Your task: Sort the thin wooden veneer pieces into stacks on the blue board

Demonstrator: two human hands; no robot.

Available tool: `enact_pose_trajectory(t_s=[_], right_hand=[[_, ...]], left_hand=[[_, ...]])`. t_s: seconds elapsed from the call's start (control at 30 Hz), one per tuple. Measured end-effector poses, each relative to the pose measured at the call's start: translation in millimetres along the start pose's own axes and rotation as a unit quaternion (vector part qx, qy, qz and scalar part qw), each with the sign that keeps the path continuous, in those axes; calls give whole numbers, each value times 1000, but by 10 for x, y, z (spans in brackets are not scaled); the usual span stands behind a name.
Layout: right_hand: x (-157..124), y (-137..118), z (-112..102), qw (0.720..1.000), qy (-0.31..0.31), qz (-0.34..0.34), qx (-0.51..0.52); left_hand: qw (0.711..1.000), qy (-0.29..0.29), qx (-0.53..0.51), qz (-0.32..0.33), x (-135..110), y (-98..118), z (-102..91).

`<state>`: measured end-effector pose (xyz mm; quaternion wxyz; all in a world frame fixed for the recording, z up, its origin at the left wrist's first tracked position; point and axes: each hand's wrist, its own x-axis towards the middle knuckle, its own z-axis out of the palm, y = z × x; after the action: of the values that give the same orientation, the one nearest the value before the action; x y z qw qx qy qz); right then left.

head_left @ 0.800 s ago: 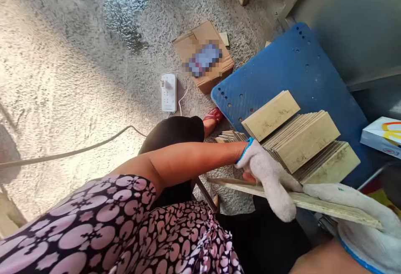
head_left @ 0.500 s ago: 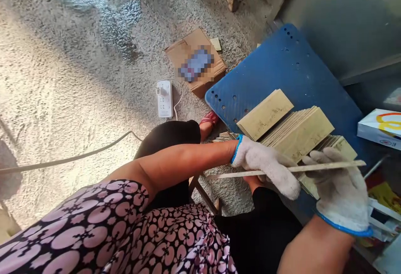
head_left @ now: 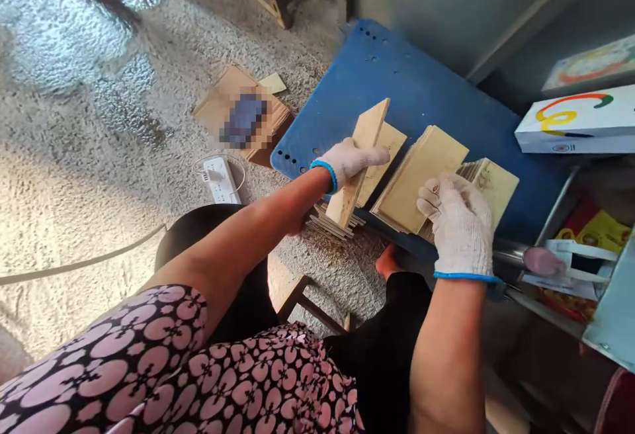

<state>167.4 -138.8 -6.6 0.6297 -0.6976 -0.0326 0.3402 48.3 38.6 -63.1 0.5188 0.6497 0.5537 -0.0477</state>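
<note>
My left hand [head_left: 350, 161], in a white knit glove with a blue cuff, grips a thin plywood sheet [head_left: 359, 159] and holds it tilted on edge over the left stack. My right hand [head_left: 459, 222], gloved the same way, rests its fingers on the stacks of thin plywood sheets [head_left: 426, 176], near the rightmost stack [head_left: 496, 182]. The stacks lean in rows on a blue perforated board [head_left: 421, 83]. More sheets [head_left: 330, 225] lie fanned out at the board's near edge, below my left hand.
On the rough concrete floor lie a flattened cardboard box [head_left: 241, 113], a white power strip [head_left: 219, 179] and a grey cable [head_left: 74, 265]. White boxes with coloured arcs [head_left: 575, 120] stand at the right. A wooden stool leg [head_left: 307, 302] shows between my knees.
The thin sheet was held flat between both hands; now my left hand alone holds it tilted at the left stack. My right hand let go and moved onto the stacks. The view shifted right.
</note>
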Motion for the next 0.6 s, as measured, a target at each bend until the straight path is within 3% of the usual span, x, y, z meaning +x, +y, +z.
enact_pose_trajectory(t_s=[0.17, 0.3, 0.6], right_hand=[[1, -26, -135, 999, 26, -28, 10], [-22, 17, -195, 999, 23, -24, 7], [-26, 113, -140, 999, 11, 7, -30]], left_hand=[[989, 40, 139, -42, 425, 68, 387], [974, 96, 194, -74, 676, 0, 563], [961, 141, 227, -72, 863, 68, 819]])
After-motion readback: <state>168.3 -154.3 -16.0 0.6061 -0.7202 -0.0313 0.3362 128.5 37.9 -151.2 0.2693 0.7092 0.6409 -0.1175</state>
